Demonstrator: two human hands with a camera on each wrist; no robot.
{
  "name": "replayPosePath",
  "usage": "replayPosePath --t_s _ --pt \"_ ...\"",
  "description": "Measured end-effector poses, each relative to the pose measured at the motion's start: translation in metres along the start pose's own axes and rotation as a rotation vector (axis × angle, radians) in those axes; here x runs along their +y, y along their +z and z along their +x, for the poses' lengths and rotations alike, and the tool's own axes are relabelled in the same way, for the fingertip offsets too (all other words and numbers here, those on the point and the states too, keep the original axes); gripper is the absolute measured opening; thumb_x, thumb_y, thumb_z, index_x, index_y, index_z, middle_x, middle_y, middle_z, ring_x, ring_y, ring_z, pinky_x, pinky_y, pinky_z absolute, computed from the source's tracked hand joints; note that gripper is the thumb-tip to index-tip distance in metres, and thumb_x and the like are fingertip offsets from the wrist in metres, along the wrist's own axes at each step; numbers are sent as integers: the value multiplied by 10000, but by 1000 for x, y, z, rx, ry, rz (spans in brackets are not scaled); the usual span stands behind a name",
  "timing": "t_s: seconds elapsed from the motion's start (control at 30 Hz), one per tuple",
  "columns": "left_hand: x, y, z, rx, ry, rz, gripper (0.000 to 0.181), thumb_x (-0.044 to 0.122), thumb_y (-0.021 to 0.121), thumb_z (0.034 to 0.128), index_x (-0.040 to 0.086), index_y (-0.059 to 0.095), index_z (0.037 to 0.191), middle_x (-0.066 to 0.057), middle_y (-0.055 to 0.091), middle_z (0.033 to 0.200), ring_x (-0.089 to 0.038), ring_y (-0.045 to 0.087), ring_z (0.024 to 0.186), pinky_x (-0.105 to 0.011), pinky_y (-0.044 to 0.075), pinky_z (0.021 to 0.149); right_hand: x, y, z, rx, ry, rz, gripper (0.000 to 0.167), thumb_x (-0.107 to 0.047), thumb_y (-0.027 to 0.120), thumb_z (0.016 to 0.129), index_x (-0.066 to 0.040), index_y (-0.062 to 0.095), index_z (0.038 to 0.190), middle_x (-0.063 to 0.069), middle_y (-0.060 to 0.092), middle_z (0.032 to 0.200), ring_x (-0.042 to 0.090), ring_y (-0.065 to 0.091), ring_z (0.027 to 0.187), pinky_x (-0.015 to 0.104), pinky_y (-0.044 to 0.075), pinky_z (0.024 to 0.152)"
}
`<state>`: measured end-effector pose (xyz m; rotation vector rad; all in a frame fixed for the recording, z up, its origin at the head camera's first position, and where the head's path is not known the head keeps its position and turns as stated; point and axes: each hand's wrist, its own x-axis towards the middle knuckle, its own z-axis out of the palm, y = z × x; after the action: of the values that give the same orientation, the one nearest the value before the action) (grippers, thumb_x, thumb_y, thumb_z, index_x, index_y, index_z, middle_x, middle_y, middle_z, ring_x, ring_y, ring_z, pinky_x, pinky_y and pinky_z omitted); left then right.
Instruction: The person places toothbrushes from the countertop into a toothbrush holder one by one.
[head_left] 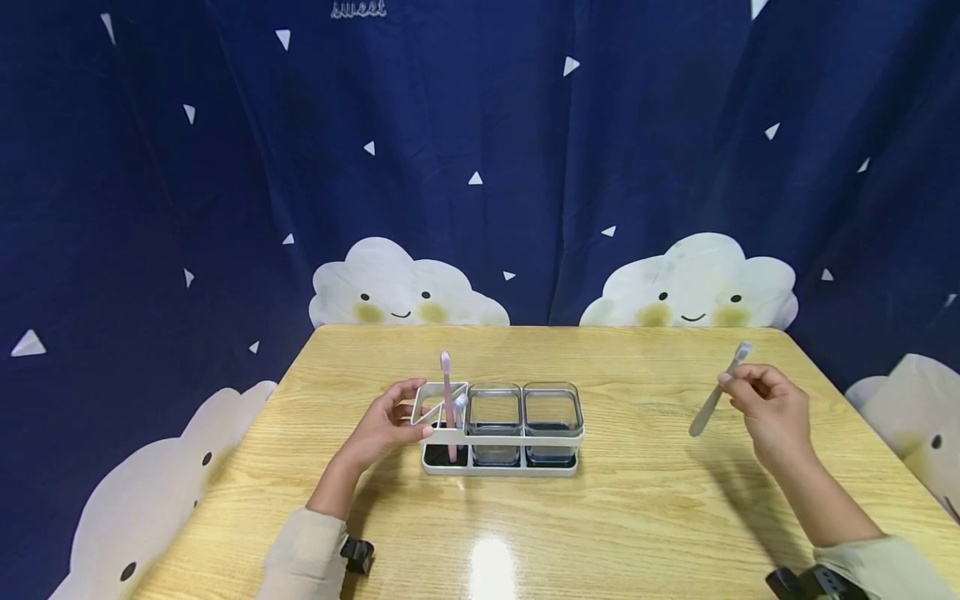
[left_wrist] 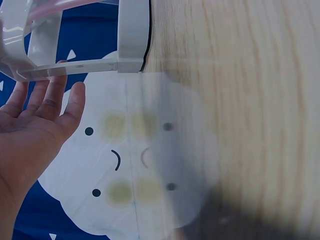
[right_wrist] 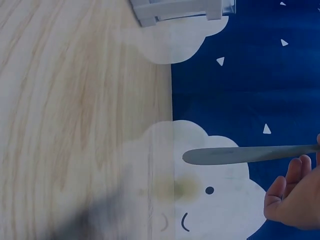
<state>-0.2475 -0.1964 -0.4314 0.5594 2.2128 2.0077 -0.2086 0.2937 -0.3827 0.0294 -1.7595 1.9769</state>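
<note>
A white toothbrush holder (head_left: 504,439) stands on the table. At its left end my left hand (head_left: 375,429) grips the frame, thumb at the front corner and fingers toward the back. A pink toothbrush (head_left: 448,400) stands upright in the divided left compartment; a small pale item beside it is unclear. Two clear square cups, a middle cup (head_left: 495,408) and a right cup (head_left: 552,407), sit in the other slots. Off to the right, my right hand (head_left: 772,417) pinches a grey toothbrush (head_left: 707,412) above the table, bristles up and handle slanting down left.
The light wooden table (head_left: 637,517) runs back to a dark blue curtain (head_left: 480,100) printed with clouds and white triangles. Dark wrist devices sit at both sleeves, one by the left sleeve (head_left: 307,550) and one by the right sleeve (head_left: 885,567).
</note>
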Motion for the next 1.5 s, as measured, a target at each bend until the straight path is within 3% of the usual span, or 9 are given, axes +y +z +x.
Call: replayPosePath --t_s 0.67,0.97,1.23,1.5 --pt "1 0 -1 0 -1 1 696 -66 721 744 -12 386 1351 -308 412 1254 -287 549 1004 -315 500 788 -12 43 7 -183 -27 74 103 41 628 855 -61 624 838 -22 599 812 61 559 731 154 478 599" --pt "0 0 1 -4 5 16 699 -44 728 749 -3 388 1358 -282 436 1250 -335 520 1076 -354 465 871 -13 66 9 -185 -22 46 103 18 624 864 -81 625 838 -6 580 849 65 586 744 161 483 604" --pt "0 0 2 5 0 21 690 -48 729 745 6 403 1350 -263 460 1237 -314 518 1062 -327 478 834 -19 80 9 -162 12 67 88 -22 631 873 -88 592 830 -3 557 851 77 551 760 182 486 620" --pt "-1 1 2 21 6 40 686 -51 735 735 -4 415 1340 -264 484 1220 -348 506 1067 -347 464 847 -27 96 9 -135 28 156 131 12 622 863 -96 583 801 -1 591 807 89 580 747 204 478 620"
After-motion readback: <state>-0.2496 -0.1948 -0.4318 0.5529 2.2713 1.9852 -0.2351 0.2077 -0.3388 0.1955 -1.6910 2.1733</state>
